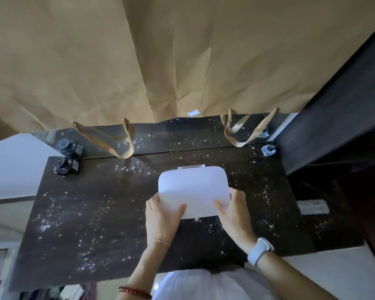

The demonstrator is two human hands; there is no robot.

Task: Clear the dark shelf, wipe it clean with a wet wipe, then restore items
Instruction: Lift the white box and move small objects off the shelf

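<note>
Overhead, both hands, left hand (160,215) and right hand (234,211), grip a white box (193,189), its contents hidden.

Dim room: a pale wall (13,167) at left, dark wooden furniture (344,109) at right.

This looks like a room in someone's home. A dark shelf (95,213) with glittering speckles runs along a mirror (182,135) fixed by round clips (65,166), the way a dressing corner is set up. A big brown paper shopping bag (160,61) with flat handles hangs overhead. A dark wooden cupboard side (344,115) stands at the right, pale walls at the left, and what seems to be bundled clothing (52,293) lies low down, too dim to be sure
</note>
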